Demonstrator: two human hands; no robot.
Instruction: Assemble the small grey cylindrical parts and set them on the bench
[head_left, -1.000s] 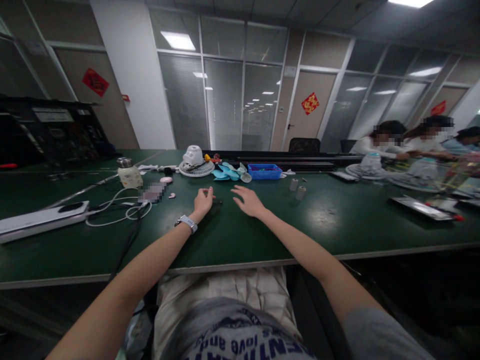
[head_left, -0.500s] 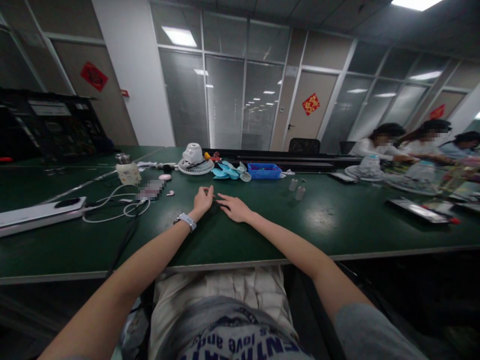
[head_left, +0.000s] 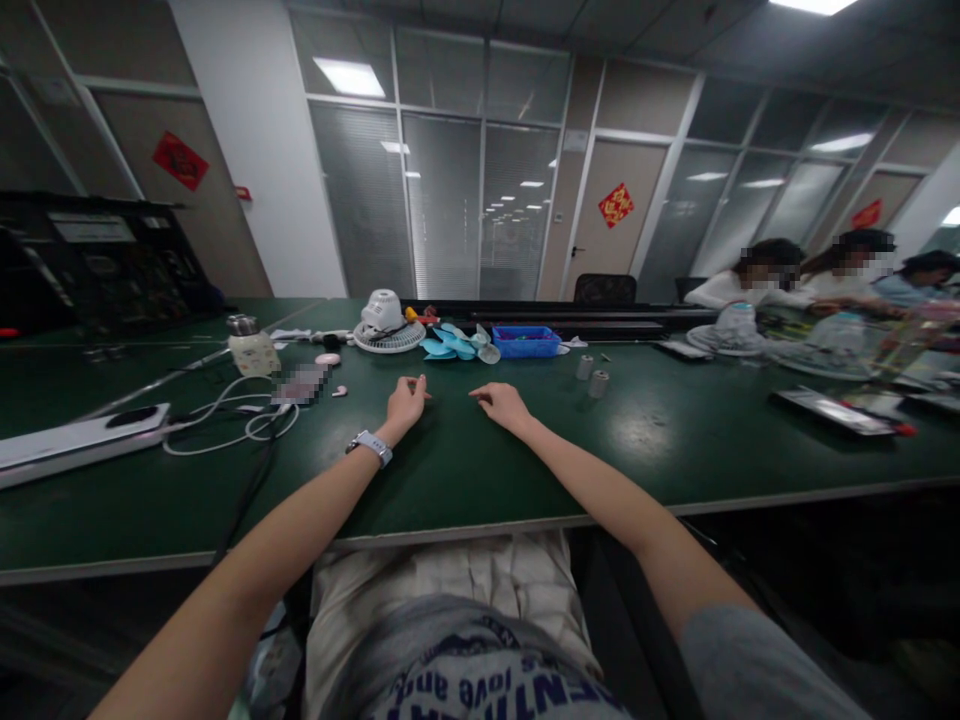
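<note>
My left hand [head_left: 406, 404], with a light watch on its wrist, is over the green table [head_left: 450, 480]. Its fingers are loosely bent and apart, and I see nothing in them. To its right, my right hand [head_left: 505, 406] is held low over the table, palm down, fingers loosely stretched toward the left and holding nothing visible. A gap separates the two hands. Beyond them lie light blue fan blades [head_left: 450, 343] and a blue basket [head_left: 525, 342]. Two small metal cylinders [head_left: 598, 383] stand to the right of my right hand.
A white fan part [head_left: 382, 312] sits at the back. On the left are a bottle [head_left: 253, 350], a pink-white earbud [head_left: 340, 391], white cables [head_left: 217, 450] and a long white box [head_left: 75, 445]. Several people work at the far right, near other fan parts [head_left: 735, 325].
My right hand has moved right, away from my left hand, and its fingers are more bent. The left hand stays nearly in place, with its fingers slightly wider apart.
</note>
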